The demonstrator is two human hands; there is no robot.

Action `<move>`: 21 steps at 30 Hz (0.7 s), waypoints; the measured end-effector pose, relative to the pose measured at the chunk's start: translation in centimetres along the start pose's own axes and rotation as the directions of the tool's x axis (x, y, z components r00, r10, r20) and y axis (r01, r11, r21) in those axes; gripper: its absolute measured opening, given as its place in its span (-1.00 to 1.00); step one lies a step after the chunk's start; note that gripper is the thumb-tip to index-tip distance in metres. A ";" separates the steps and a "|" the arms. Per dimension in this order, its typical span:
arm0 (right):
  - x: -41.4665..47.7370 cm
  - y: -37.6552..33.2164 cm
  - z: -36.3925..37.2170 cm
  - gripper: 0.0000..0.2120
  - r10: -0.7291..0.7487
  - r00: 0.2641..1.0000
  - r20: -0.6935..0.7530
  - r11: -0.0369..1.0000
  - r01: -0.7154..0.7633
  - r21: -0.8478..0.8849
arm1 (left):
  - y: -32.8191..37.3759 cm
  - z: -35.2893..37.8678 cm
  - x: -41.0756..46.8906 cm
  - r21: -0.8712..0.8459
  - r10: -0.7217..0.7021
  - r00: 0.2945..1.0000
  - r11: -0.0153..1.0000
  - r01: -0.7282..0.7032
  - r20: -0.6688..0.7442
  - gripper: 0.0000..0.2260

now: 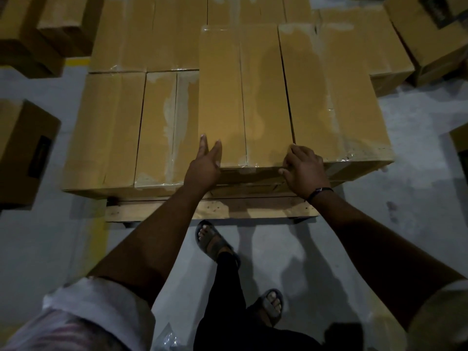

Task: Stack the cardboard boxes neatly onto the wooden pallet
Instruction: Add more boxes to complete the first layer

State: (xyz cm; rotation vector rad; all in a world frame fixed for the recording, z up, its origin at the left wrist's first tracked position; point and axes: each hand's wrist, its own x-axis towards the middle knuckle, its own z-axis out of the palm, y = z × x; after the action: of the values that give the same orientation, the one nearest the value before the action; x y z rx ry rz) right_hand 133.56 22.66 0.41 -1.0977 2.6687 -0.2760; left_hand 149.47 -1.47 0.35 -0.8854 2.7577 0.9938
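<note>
A long taped cardboard box [243, 97] lies on the upper layer of the stack on the wooden pallet [210, 210]. My left hand [206, 160] lies against its near left corner with straight fingers pointing forward. My right hand [305, 167] grips the near right corner, fingers curled over the top edge and thumb on the front face. Another upper-layer box [331, 97] sits flush to its right. Two lower-layer boxes [103, 130] [164, 127] lie to the left.
Loose cardboard boxes stand on the grey floor at the left [22, 153], far left [45, 29] and far right [430, 36]. A yellow floor line [97, 239] runs by the pallet's left corner. My sandalled feet [211, 240] stand just before the pallet.
</note>
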 end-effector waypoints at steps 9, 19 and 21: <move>1.4 -0.3 -0.9 -0.62 -0.036 0.999 -0.001 0.979 0.035 -0.203 | 0.1 -0.2 0.1 0.035 -0.016 1.000 0.999 0.016 0.015 -0.40; 2.8 -2.5 -1.8 -0.33 0.018 0.997 0.070 0.950 0.005 -0.312 | 0.1 -0.2 0.2 0.046 -0.028 0.999 0.999 0.026 0.033 -0.40; 2.6 -2.2 -1.6 -0.32 0.011 0.999 0.049 0.949 0.005 -0.315 | -0.1 0.0 0.2 0.049 -0.026 0.999 0.999 0.024 0.041 -0.38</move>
State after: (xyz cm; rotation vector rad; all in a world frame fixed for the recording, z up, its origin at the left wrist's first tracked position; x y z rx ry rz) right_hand 132.78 19.39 2.12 -1.1689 2.7308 0.1861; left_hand 149.31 -1.66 0.28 -0.8800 2.7172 0.9267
